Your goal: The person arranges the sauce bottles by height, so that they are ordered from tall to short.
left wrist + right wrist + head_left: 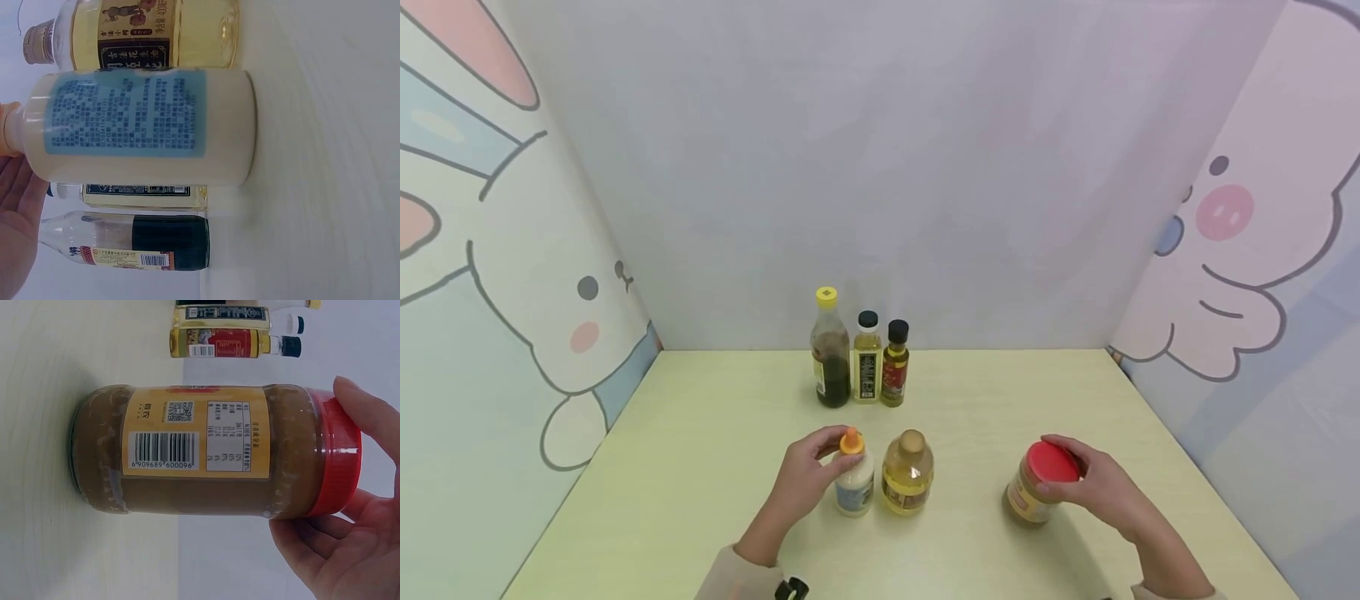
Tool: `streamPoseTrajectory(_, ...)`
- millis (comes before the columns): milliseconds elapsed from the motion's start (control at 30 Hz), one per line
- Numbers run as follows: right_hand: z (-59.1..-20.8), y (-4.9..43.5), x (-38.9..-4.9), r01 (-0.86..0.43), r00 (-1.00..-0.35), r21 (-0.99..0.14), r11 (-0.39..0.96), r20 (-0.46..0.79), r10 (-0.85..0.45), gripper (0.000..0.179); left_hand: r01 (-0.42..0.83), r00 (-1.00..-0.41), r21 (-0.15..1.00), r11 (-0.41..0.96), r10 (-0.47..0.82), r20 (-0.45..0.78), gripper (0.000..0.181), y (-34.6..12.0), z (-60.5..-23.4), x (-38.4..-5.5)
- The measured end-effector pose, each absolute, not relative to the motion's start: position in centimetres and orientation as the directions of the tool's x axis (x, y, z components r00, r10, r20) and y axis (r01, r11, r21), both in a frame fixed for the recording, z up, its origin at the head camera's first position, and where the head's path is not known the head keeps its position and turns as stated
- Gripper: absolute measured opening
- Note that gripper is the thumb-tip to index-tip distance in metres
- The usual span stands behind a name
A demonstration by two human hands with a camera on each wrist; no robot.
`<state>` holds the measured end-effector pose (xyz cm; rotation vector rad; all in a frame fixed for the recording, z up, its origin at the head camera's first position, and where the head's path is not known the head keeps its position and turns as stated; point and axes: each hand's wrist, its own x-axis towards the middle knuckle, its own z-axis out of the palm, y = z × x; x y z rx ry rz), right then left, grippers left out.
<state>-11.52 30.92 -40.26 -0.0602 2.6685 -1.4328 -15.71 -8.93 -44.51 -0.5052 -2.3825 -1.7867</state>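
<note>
My left hand [806,474] grips a white squeeze bottle [854,488] by its orange cap, thumb on the near side. In the left wrist view the bottle [125,125] shows a blue printed label, and its base is at or just over the table. Right beside it stands an oil bottle [908,473] with a tan cap, untouched. On the right, my right hand [1093,485] holds a peanut butter jar [1028,497] around its red lid. The jar [200,495] leans slightly in the head view; whether its base touches the table I cannot tell.
Behind stand a dark sauce bottle [831,367] with a yellow cap, a slim oil bottle [867,367] and a small red-labelled bottle [895,371], close together. The pale table [722,408] meets a plain back wall [880,167] and printed side walls.
</note>
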Motion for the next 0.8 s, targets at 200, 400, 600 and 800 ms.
streamPoseTrajectory(200,-40.3,31.0,-11.6,0.015,-0.993,-0.828,0.560,-0.080,-0.091,0.074,0.342,-0.935,0.910,0.233,0.178,0.306,0.032,-9.0,-44.1,-16.0)
streamPoseTrajectory(400,-40.3,31.0,-11.5,0.034,-0.992,-0.820,0.572,-0.097,-0.081,0.075,0.345,-0.936,0.914,0.214,0.153,0.317,0.032,-8.8,-43.2,-16.7)
streamPoseTrajectory(600,-40.5,31.2,-11.4,0.052,-0.992,-0.818,0.573,-0.111,-0.067,0.074,0.346,-0.937,0.913,0.218,0.139,0.322,0.033,-8.5,-42.5,-17.4)
streamPoseTrajectory(800,-40.6,31.2,-11.4,0.042,-0.992,-0.822,0.567,-0.103,-0.075,0.074,0.346,-0.934,0.917,0.201,0.164,0.316,0.034,-8.3,-42.2,-18.2)
